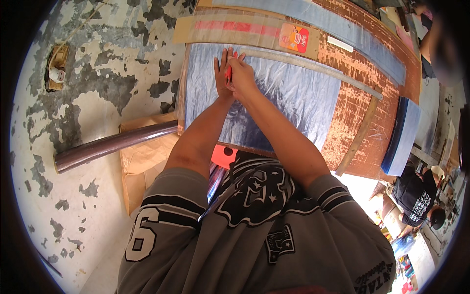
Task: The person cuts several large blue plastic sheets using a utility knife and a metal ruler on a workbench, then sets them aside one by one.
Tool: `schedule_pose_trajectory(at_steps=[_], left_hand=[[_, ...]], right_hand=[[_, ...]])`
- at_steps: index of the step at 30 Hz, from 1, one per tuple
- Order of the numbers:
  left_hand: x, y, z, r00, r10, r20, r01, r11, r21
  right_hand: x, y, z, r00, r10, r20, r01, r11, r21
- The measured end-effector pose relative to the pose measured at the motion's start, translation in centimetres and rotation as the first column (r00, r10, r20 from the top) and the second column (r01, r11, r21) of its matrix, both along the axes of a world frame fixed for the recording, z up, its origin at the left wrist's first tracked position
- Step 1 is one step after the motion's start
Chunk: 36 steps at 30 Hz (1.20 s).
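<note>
A sheet with a blue-and-white streaked print (303, 93) lies flat on the worn brown board. My left hand (223, 76) rests near its far left corner, fingers stretched out and flat. Right beside it, my right hand (242, 74) is closed around a slim red tool (228, 73) that looks like a utility knife; its tip is hidden. A long metal straightedge (313, 69) runs along the sheet's far edge, its left end close to my fingers.
On the board (360, 125) lie a wooden strip (359, 134), a cardboard strip (235, 32) and a small white bar (340, 44). A blue roll (401, 136) lines the right edge. A dark tube (115, 144) sticks out left. Another person (416, 196) crouches at right.
</note>
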State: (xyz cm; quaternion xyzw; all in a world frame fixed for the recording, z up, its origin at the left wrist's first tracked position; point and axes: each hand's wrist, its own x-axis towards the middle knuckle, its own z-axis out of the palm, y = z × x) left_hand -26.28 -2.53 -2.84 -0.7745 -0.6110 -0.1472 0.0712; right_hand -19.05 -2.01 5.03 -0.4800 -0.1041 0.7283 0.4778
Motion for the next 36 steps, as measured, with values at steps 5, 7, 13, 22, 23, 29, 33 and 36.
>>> schedule_pose_trajectory(at_steps=[5, 7, 13, 22, 23, 29, 33, 36], left_hand=[[0.2, -0.1, 0.5, 0.938, -0.048, 0.343, 0.054, 0.998, -0.009], [0.2, 0.1, 0.5, 0.958, -0.038, 0.283, 0.039, 0.999, 0.001], [0.8, 0.2, 1.4, 0.971, -0.046, 0.235, 0.049, 0.999, -0.007], [0.8, 0.1, 1.1, 0.980, -0.020, 0.198, 0.027, 0.999, -0.029], [0.9, 0.1, 1.2, 0.980, -0.019, 0.198, 0.025, 0.999, -0.027], [0.7, -0.1, 1.0, 0.981, -0.011, 0.196, 0.013, 1.000, -0.010], [1.0, 0.2, 0.9, 0.983, -0.005, 0.182, 0.005, 1.000, 0.000], [0.7, 0.1, 0.4, 0.982, -0.002, 0.191, 0.003, 1.000, -0.001]], right_hand=[[3.0, -0.3, 1.5, 0.954, -0.015, 0.298, -0.067, 0.962, 0.265], [5.6, -0.2, 1.4, 0.890, -0.051, 0.454, -0.115, 0.936, 0.332], [13.3, -1.7, -1.3, 0.782, -0.138, 0.607, -0.071, 0.949, 0.307], [20.9, -7.7, -4.2, 0.629, -0.146, 0.764, -0.086, 0.963, 0.255], [21.6, -8.5, -4.4, 0.589, -0.145, 0.795, -0.094, 0.965, 0.245], [24.0, -13.0, -3.2, 0.302, -0.156, 0.941, -0.115, 0.973, 0.198], [25.9, -15.5, -2.6, 0.184, -0.074, 0.980, -0.072, 0.993, 0.088], [27.8, -17.5, -3.1, 0.071, -0.052, 0.996, -0.052, 0.997, 0.055]])
